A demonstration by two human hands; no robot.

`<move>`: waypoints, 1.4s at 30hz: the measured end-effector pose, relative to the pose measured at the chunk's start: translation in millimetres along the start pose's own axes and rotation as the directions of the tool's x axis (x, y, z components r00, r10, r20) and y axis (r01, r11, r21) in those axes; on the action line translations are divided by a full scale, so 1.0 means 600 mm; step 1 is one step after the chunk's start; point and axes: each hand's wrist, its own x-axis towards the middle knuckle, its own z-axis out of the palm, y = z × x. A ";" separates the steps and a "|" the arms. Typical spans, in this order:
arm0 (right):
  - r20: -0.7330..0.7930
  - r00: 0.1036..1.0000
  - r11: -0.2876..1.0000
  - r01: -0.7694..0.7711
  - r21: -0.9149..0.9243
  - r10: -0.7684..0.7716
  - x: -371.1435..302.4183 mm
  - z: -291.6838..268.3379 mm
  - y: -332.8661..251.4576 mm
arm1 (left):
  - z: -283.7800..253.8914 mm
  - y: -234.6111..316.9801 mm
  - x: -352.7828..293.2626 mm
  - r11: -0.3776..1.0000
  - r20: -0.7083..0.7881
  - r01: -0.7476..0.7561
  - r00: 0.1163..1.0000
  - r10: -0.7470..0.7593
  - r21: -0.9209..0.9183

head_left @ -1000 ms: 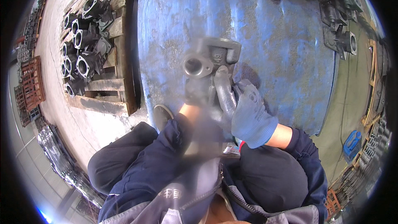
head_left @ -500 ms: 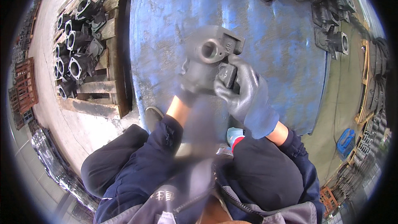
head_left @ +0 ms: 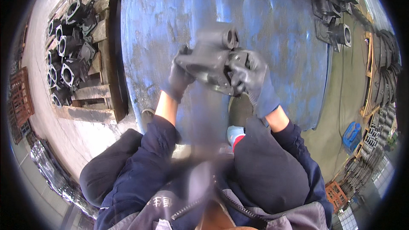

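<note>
Dark metal casting point(head_left: 208, 57) is hanging in both gloved hands over the blue sheet point(head_left: 289, 68), roughly mid-view, in front of the person's knees. Its surf. is looking matte & slightly grainy; a stubby round tube w/ a bored end is pointing up/R, & a flat flange is spreading below it. L hand point(head_left: 180, 76) is clamping the flange's L end; R hand point(head_left: 254, 74) is gripping the R side, glove showing dark coated fingers & a blue knit back. Hands are staying apart, w/ the casting btwn them.

L fingers are mostly hiding behind the flange; R fingertips are blending into the dark metal, so exact contact is hard to tell. Casting's underside isn't showing. A hazy smudge is blurring the strip below it. R shoe point(head_left: 241, 110) is partly hiding under casting & R hand.

Blue sheet is looking scuffed, w/ grey-brown grime. To the L, a rough wood pallet point(head_left: 85, 114) is carrying a cluster of similar castings point(head_left: 68, 44) w/ round flanged mouths. Upper R, a casting pile point(head_left: 328, 0) is running out of view at the top. Far R, a blue jug point(head_left: 352, 137) is standing near an orange crate point(head_left: 338, 196).
</note>
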 end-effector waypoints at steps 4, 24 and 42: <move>0.004 0.983 0.939 -0.178 0.295 0.185 0.011 -0.020 0.025 | -0.011 -0.006 -0.012 0.971 -0.083 0.000 0.996 0.020 0.237; 0.133 0.912 0.468 -0.320 0.824 0.388 0.055 -0.057 0.152 | -0.022 0.013 0.002 0.765 0.197 -0.129 0.980 0.003 0.631; 0.146 0.927 0.625 -0.343 0.701 0.344 0.035 -0.049 0.093 | -0.027 -0.037 -0.036 0.506 -0.103 -0.067 0.948 0.301 0.860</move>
